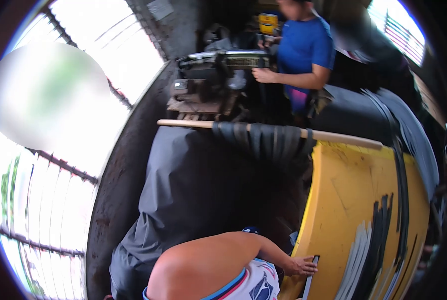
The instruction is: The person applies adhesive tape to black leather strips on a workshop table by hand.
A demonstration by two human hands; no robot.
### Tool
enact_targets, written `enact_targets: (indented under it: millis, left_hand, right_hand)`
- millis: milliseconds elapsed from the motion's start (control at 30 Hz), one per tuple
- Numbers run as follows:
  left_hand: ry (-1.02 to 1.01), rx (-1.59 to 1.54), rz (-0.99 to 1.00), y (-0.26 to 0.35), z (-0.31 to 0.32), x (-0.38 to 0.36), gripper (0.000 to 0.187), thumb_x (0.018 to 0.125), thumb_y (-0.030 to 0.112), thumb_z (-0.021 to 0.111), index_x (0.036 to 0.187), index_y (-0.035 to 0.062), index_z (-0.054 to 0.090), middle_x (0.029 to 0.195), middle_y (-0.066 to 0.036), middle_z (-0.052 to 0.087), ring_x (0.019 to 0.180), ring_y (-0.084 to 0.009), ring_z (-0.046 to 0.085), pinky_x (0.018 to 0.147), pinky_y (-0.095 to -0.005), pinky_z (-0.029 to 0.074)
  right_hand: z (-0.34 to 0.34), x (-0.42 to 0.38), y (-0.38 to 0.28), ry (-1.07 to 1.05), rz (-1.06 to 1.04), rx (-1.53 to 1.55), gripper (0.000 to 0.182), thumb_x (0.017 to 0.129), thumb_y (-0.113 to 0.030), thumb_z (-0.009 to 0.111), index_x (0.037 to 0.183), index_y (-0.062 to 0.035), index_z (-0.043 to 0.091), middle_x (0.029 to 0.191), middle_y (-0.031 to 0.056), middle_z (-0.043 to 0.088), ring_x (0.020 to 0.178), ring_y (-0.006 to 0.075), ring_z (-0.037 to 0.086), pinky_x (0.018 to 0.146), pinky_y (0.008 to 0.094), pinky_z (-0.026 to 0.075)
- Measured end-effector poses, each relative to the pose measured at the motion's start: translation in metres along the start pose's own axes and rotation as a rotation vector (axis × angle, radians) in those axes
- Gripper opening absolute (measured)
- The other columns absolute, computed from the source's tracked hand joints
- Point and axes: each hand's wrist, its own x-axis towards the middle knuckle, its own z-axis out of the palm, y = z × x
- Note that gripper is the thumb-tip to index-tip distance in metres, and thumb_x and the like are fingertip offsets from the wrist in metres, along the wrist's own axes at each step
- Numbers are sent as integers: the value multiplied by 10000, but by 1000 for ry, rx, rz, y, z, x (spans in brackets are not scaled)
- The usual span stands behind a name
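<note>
Plainly, your left hand is at the near left edge of the yellow board, its fingers laid over a narrow grey strip that sits on that edge. The hand is small from up here, so I cannot tell whether your fingers are closed on the strip or only resting against it. Your right hand is out of view, and its fingers cannot be told. To the strip's right on the board lie a row of light grey strips and some black strips. Along the board's far edge runs a wooden pole, with dark bands hung over it. Left of the board drapes a dark grey sheet. Beyond the board stands a person in a blue shirt.
</note>
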Motion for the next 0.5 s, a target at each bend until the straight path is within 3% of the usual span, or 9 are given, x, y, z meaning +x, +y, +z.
enact_targets:
  millis: [67, 133, 167, 267, 333, 400, 467, 500]
  left_hand:
    - [-5, -12, -18, 1, -2, -2, 1097, 723, 309, 724, 1602, 7, 141, 1692, -170, 123, 1567, -344, 102, 1235, -629, 37]
    - [-250, -98, -57, 8, -61, -4, 988, 815, 255, 672, 1607, 11, 135, 1696, -156, 124, 1571, -329, 97, 1237, -596, 76]
    - [-295, -80, -78, 15, -81, -3, 982, 816, 235, 667, 1609, 14, 132, 1698, -154, 118, 1572, -322, 98, 1235, -592, 85]
    - [-389, -44, -105, 19, -113, -1, 982, 812, 197, 656, 1618, 33, 120, 1703, -141, 100, 1575, -299, 103, 1231, -584, 110]
    - [-293, -43, -94, 18, -100, -4, 984, 810, 193, 657, 1621, 47, 121, 1706, -127, 95, 1575, -290, 107, 1227, -588, 123]
    - [-305, -135, -101, 23, -119, -2, 941, 802, 165, 633, 1611, 40, 168, 1693, -132, 146, 1563, -311, 151, 1217, -610, 145]
    - [-263, -82, -88, 19, -109, -4, 951, 799, 191, 681, 1600, 35, 194, 1684, -142, 170, 1558, -314, 170, 1216, -608, 147]
    - [-257, -91, -78, 18, -116, -3, 938, 803, 214, 696, 1590, 31, 220, 1677, -147, 192, 1554, -318, 184, 1215, -609, 150]
  right_hand:
    - [-29, 15, -24, -116, -76, 54, 378, 937, -219, 633, 1283, -70, 629, 1301, 87, 669, 1234, 319, 600, 1064, 581, 407]
    - [-40, 8, -48, -31, -207, 93, 427, 986, -335, 517, 1306, -73, 623, 1342, 81, 653, 1236, 283, 610, 1024, 529, 436]
    - [-50, 6, -70, -4, -285, 137, 427, 986, -335, 517, 1306, -73, 623, 1342, 81, 653, 1236, 283, 610, 1024, 529, 436]
    - [-40, -27, -100, -164, -478, -97, 571, 1070, -243, 482, 1579, -55, 303, 1603, 189, 361, 1458, 269, 391, 1185, 418, 308]
    - [-77, -30, -134, -551, -1157, -925, 992, 883, -467, 766, 1551, 41, 237, 1575, 282, 310, 1410, 444, 416, 1145, 558, 385]
    - [-13, -99, -132, -112, -824, -297, 505, 1012, -282, 620, 1443, -47, 501, 1207, 117, 648, 1063, 213, 584, 966, 388, 463]
    - [-54, -93, -179, -128, -768, -516, 567, 1031, -286, 574, 1549, -148, 390, 1412, 103, 552, 1268, 209, 515, 1098, 409, 385]
    - [-45, -104, -176, -231, -756, -583, 564, 1016, -316, 606, 1525, -151, 428, 1305, 78, 593, 1171, 179, 535, 1047, 395, 406]
